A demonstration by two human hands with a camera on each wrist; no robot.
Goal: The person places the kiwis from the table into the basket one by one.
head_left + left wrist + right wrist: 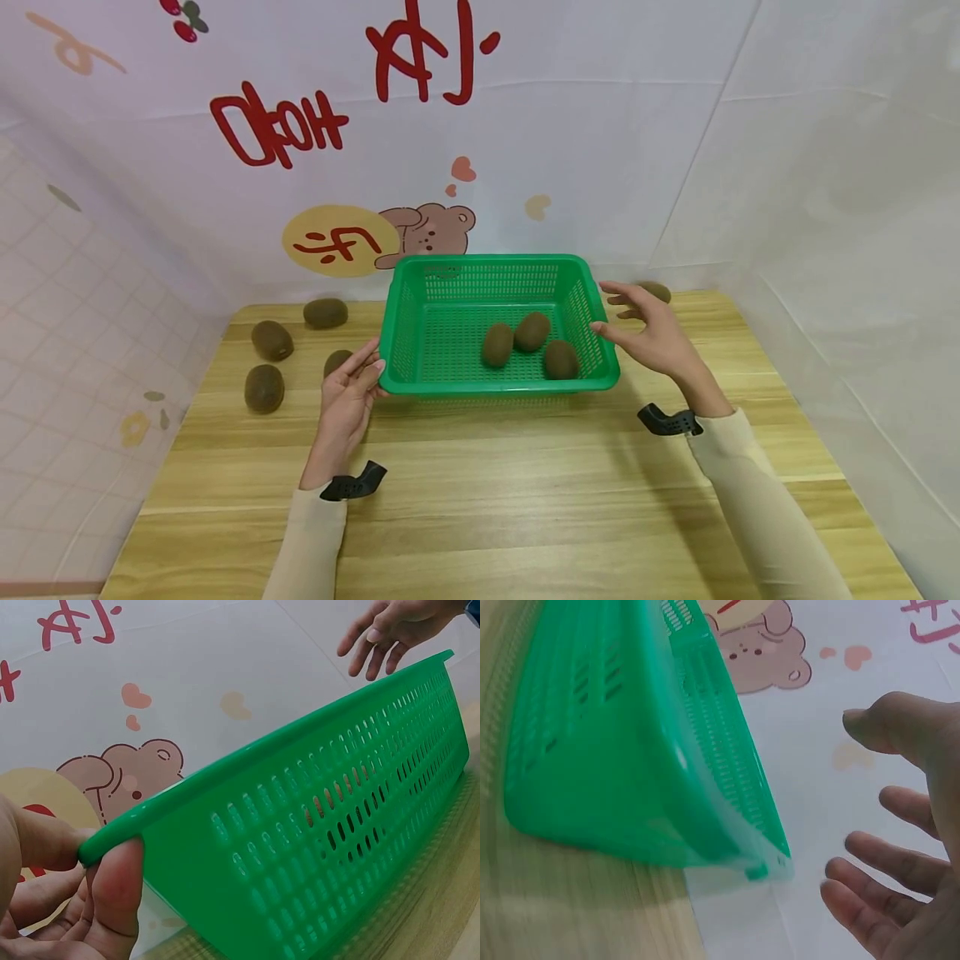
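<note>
A green plastic basket [450,387] with slotted walls holds three brown kiwis [532,332], gathered toward its right side. My left hand [350,392] pinches the basket's left rim near the front corner; in the left wrist view the thumb and fingers [118,881] close over that rim. Beside the right rim hovers my right hand [648,333], its fingers spread and holding nothing. The right wrist view shows a gap between those fingers [892,859] and the basket [592,772].
Left of the basket, several kiwis [264,388] lie on the wooden table [510,500], one partly behind my left hand. Another kiwi [656,291] sits at the back right, partly behind my right hand. A printed white cloth [600,125] hangs behind the table.
</note>
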